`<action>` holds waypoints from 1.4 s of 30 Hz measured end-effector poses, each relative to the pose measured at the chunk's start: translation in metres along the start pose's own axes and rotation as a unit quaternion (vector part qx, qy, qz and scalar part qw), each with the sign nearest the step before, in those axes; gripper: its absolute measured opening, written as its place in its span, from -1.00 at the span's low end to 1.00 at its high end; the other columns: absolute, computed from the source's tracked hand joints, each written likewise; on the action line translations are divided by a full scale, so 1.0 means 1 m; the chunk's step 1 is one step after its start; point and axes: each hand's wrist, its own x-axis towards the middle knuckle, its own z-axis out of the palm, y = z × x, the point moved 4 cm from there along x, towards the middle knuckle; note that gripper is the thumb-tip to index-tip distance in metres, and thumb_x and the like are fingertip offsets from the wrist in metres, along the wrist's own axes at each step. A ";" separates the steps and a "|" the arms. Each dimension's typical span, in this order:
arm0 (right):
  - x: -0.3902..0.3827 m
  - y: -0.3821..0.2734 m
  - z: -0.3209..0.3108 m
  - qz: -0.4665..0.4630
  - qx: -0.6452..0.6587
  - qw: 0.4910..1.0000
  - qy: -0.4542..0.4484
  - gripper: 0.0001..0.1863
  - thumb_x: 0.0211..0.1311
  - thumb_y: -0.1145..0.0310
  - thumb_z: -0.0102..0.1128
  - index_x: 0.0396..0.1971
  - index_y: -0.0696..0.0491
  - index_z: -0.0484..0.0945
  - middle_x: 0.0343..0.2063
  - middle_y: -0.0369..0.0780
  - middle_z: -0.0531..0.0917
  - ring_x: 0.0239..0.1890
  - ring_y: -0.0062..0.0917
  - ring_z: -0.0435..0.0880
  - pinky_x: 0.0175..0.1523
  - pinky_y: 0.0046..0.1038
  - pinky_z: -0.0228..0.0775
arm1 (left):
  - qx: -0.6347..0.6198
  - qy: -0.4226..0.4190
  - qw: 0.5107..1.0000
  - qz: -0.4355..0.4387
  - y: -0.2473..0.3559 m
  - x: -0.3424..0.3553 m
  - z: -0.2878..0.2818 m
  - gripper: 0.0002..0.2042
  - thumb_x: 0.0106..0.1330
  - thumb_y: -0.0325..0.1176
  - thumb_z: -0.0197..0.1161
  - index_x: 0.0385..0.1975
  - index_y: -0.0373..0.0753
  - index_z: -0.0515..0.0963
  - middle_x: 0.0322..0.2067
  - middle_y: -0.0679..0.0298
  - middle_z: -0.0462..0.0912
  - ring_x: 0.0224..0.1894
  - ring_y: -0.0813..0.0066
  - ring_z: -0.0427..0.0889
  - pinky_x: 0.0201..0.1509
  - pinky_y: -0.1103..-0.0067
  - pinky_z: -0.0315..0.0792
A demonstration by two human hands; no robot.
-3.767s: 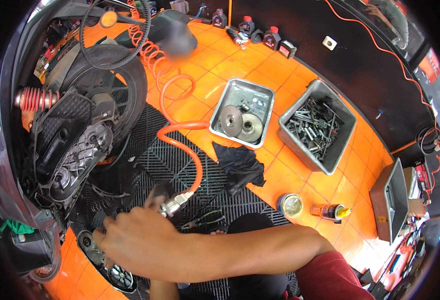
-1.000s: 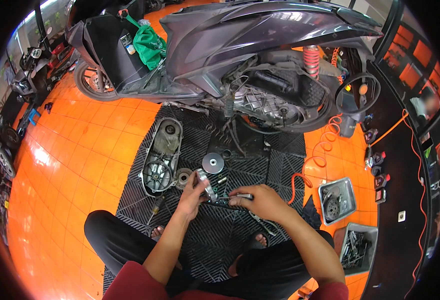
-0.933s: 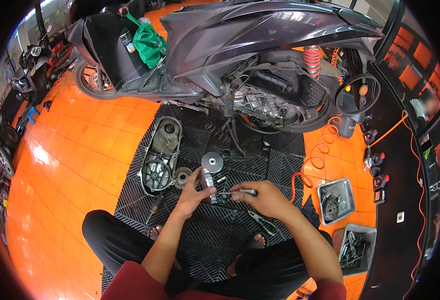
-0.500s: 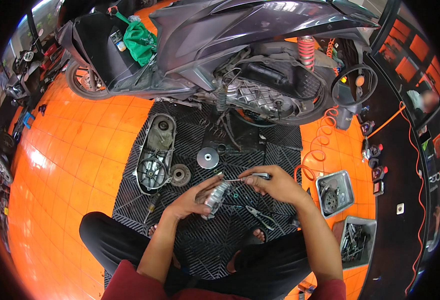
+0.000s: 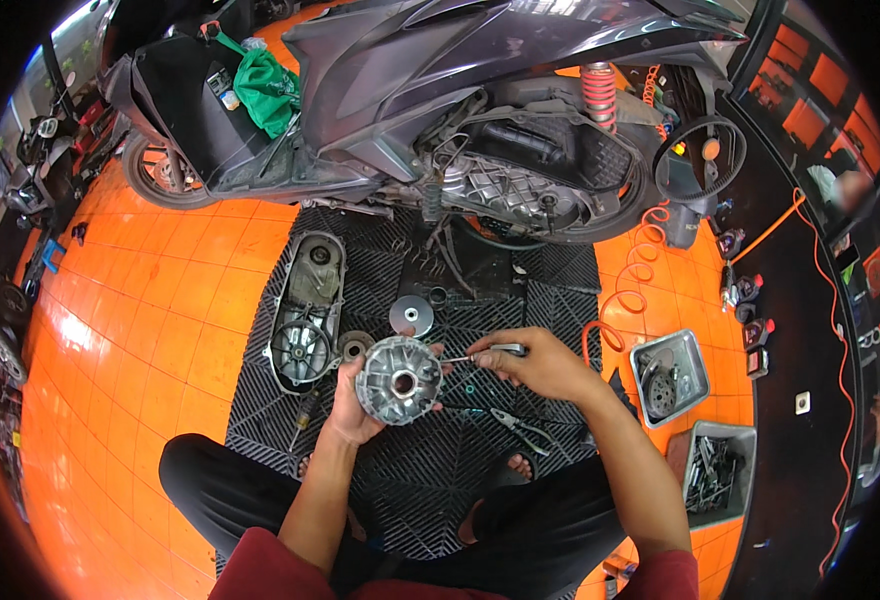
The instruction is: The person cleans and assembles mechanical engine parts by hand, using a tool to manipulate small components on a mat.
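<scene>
My left hand [image 5: 353,408] is closed round the edge of a round, ribbed metal variator housing [image 5: 382,398], its face with the central hole turned up toward me. My right hand [image 5: 545,364] grips a screwdriver [image 5: 512,349], and the thin shaft points left at the housing's right edge. Whether the tip touches the housing I cannot tell. Just beyond them lies a shiny metal pulley disc [image 5: 401,320] on the black ribbed mat [image 5: 440,480]. A long crankcase cover [image 5: 312,285] lies to the left, with a small round part [image 5: 353,342] beside it.
Pliers [image 5: 522,431] and another screwdriver [image 5: 305,418] lie on the mat. A grey scooter [image 5: 390,120] stands across the far side. At the right are a tray with round parts [image 5: 700,372], a bin of tools [image 5: 745,490] and a coiled orange hose [image 5: 637,270].
My left hand has turned the variator housing from edge-on to face-up. The right hand still holds the screwdriver at nearly the same place. The whole view has shifted slightly.
</scene>
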 end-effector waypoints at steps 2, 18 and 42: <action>0.001 0.002 0.002 -0.011 -0.011 1.000 0.010 -0.69 0.43 0.20 0.32 0.01 0.07 0.74 -0.58 -0.39 0.58 -0.50 -0.77 0.49 -0.37 -0.58 0.37 | -0.032 0.018 0.999 0.030 0.001 0.001 0.000 -0.14 0.38 0.39 -0.10 0.53 -0.12 0.12 0.41 -0.15 0.32 0.42 -0.28 0.35 0.16 -0.20 0.55; 0.003 0.005 0.055 -0.050 -0.062 0.995 -0.062 -0.57 0.33 -0.05 0.33 -0.04 -0.03 0.75 -0.23 -0.10 0.80 -0.13 -0.23 0.79 0.05 -0.28 0.52 | 0.016 0.333 0.934 0.129 -0.014 0.000 -0.031 -0.53 0.53 0.19 -0.07 0.13 -0.03 0.48 -0.15 0.32 0.63 -0.15 0.40 0.63 -0.16 0.20 0.63; 0.005 0.003 0.037 -0.034 -0.174 0.984 -0.004 -0.54 0.32 -0.16 0.29 -0.04 -0.12 0.75 -0.29 -0.11 0.79 -0.10 -0.13 0.76 0.05 -0.22 0.50 | 0.028 0.329 0.942 0.064 -0.031 0.000 -0.008 -0.43 0.41 0.30 -0.02 -0.09 -0.15 0.53 -0.32 0.24 0.58 -0.31 0.29 0.65 -0.34 0.23 0.64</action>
